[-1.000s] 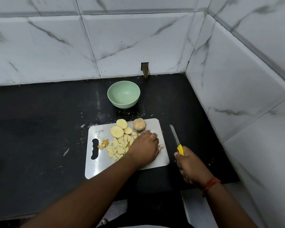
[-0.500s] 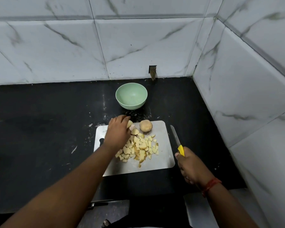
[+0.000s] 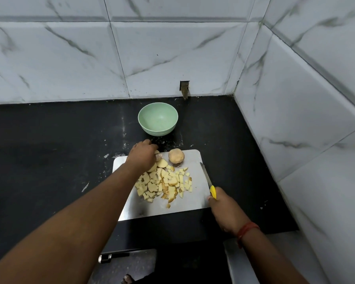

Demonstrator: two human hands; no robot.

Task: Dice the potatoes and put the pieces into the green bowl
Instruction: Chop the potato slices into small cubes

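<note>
The green bowl (image 3: 158,131) stands empty on the black counter, just beyond the steel cutting board (image 3: 193,201). A heap of diced potato pieces (image 3: 166,183) lies mid-board. An unpeeled potato end (image 3: 176,155) sits at the board's far edge, with a few round potato slices (image 3: 162,163) beside it. My left hand (image 3: 141,155) reaches over the far left of the board, its fingers curled down onto those slices and hiding some of them. At the board's right edge my right hand (image 3: 225,210) grips the yellow-handled knife (image 3: 208,181), whose blade points away from me.
Marble-tiled walls close the counter at the back and on the right (image 3: 295,140). A small notch in the back wall (image 3: 184,89) sits behind the bowl. Potato scraps (image 3: 85,186) dot the counter left of the board. The counter's front edge (image 3: 172,242) runs below the board.
My left hand moved from the near right of the board to the slices at its far left, uncovering the diced heap. The right hand and knife stayed put.
</note>
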